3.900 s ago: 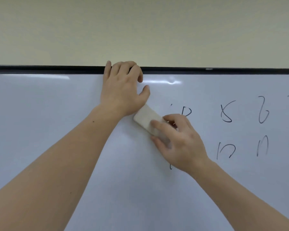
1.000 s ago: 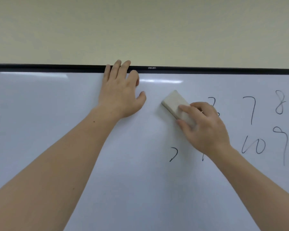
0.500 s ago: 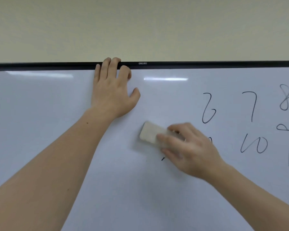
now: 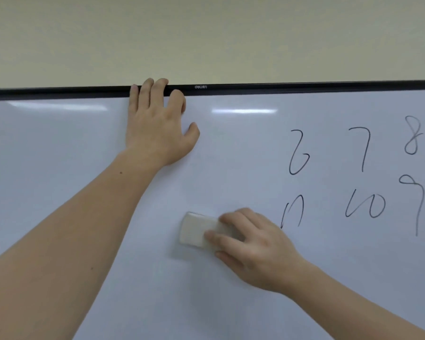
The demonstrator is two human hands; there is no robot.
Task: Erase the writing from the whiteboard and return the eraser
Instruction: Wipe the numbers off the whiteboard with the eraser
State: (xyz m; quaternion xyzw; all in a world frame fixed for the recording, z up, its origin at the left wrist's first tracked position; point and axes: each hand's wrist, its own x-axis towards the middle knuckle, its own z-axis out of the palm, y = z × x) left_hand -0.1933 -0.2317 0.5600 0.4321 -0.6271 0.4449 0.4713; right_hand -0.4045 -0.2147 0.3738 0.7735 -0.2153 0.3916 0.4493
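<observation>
Nearest the viewer, the right hand (image 4: 253, 246) enters from the lower right and pinches the eraser (image 4: 196, 230) between thumb and fingers, pressing the pale block flat against the whiteboard (image 4: 84, 148). The eraser lies low and left of centre, its free end pointing left, just left of the mark resembling "11" (image 4: 292, 212). Half a second earlier a short dark stroke showed beneath the hand at this spot; no trace of it shows now, though part of the board lies hidden under the hand and eraser. One second earlier the eraser sat higher, beside the upper row of numerals, so the stroke has travelled down and left.

Farther up, the left hand (image 4: 157, 128) rests spread and flat on the board, its fingertips (image 4: 155, 87) overlapping the black top frame (image 4: 304, 85). It holds nothing and has kept this bracing position throughout.

To the right, writing remains in two rows: "6" (image 4: 298, 153), "7" (image 4: 361, 147) and "8" (image 4: 412, 134) above, "10" (image 4: 364, 204) and "9" (image 4: 414, 200) below. The left and centre of the board read as clean. Judged from this, erasing is partly done; the remaining numerals call for strokes farther right before the eraser can be returned. Its resting place is not in view.
</observation>
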